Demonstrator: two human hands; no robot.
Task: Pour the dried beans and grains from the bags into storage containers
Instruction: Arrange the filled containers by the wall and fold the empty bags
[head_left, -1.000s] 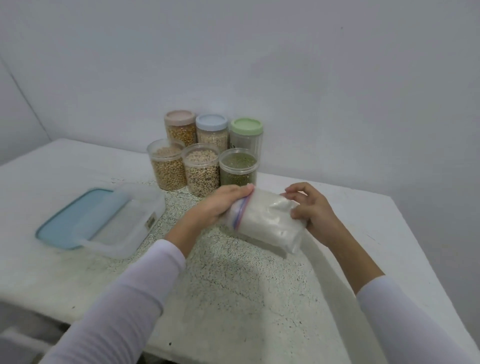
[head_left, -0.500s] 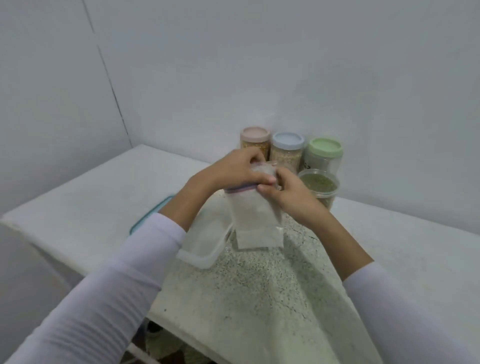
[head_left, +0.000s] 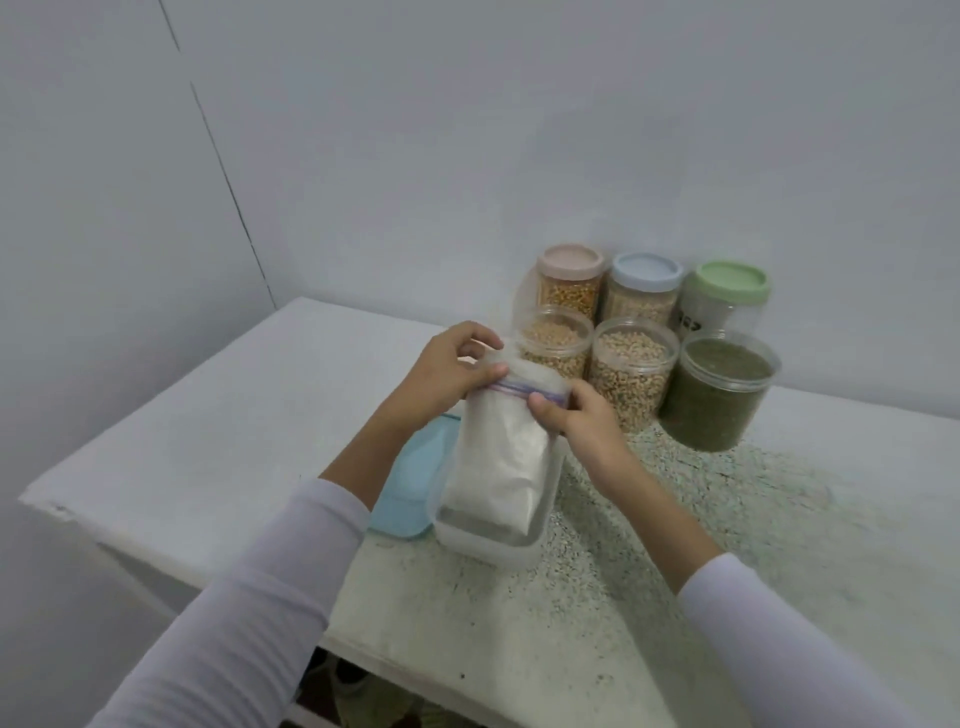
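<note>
A clear zip bag of white grains (head_left: 498, 457) stands upright inside a rectangular clear storage container (head_left: 488, 545) on the table. My left hand (head_left: 447, 374) pinches the bag's top left edge just above the purple zip strip. My right hand (head_left: 576, 421) pinches the zip strip at its right end. The bag's mouth looks closed. The container's pale blue lid (head_left: 410, 493) lies flat just left of the container, partly hidden by my left forearm.
Six round jars stand against the back wall: pink-lidded (head_left: 571, 280), blue-lidded (head_left: 644, 288) and green-lidded (head_left: 727, 296) behind, three lidless ones with beans (head_left: 553, 348), pale beans (head_left: 631, 374) and green grains (head_left: 719, 389) in front. The white table (head_left: 208, 426) ends close at the left and front.
The bag went from lying sideways in the air to upright inside the clear container. Both hands shifted up to its zip top. The view swung left.
</note>
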